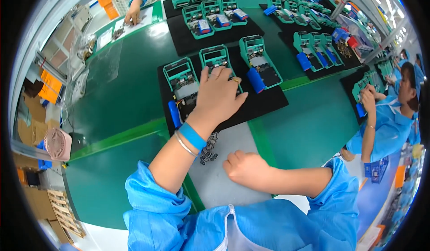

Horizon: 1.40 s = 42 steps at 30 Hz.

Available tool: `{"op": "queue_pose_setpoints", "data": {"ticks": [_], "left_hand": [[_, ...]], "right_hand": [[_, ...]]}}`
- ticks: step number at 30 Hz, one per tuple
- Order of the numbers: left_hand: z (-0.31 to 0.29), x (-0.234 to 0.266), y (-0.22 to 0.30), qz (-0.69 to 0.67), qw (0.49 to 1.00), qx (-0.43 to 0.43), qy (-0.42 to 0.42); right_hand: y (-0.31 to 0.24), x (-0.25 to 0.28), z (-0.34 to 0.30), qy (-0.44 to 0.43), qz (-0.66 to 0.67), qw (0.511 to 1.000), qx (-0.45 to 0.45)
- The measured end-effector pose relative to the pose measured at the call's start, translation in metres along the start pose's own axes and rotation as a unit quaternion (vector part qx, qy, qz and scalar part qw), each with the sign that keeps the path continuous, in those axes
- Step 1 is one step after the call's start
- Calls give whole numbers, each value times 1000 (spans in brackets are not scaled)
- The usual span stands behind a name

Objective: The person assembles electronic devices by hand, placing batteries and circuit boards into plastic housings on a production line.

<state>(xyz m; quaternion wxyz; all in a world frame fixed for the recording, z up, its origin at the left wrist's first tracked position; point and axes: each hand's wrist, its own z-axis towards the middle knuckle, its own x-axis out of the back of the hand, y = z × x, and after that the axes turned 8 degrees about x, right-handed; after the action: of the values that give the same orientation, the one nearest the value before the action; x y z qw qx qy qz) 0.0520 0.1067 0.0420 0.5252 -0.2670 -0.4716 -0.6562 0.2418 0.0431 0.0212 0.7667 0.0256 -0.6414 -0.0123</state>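
My left hand (219,94) reaches over the middle teal device housing (212,52), palm down, thumb out to the side and fingers resting across its inside. The hand hides most of that housing. To its left is another teal housing (179,74) with a blue pack (174,113) at its lower end; to its right lies a third teal housing (256,56) with a blue pack (256,80). My right hand (246,168) is curled closed on the grey mat (224,190), its inside hidden. Beside it lies a pile of small dark parts (208,154).
The three housings lie on a black mat (268,107) on a green table (107,181). More teal housings (215,18) lie beyond. A pink fan (58,144) stands at the left edge. A co-worker's hand (133,14) works across the table; another person (385,121) sits at right.
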Motion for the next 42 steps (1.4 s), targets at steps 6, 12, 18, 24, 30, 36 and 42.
{"op": "queue_pose_setpoints", "data": {"ticks": [6,12,18,24,30,36,42], "left_hand": [[32,-48,43,-15,999,-43,12],[45,-70,40,32,998,-39,-38],[12,-53,16,17,997,-63,-47],[9,-50,22,-36,998,-50,-24],[8,-48,22,-45,997,-55,-24],[8,-48,21,-42,998,-47,-13],[8,-50,22,-53,998,-43,-13]], "right_hand": [[-8,3,9,-16,-7,1000,-10],[22,31,1,-85,74,994,-11],[135,102,-2,85,82,988,-104],[223,35,7,187,-47,981,-31],[250,5,21,145,-106,984,6],[258,3,28,94,-131,986,31],[259,7,28,55,-163,984,51]]}}
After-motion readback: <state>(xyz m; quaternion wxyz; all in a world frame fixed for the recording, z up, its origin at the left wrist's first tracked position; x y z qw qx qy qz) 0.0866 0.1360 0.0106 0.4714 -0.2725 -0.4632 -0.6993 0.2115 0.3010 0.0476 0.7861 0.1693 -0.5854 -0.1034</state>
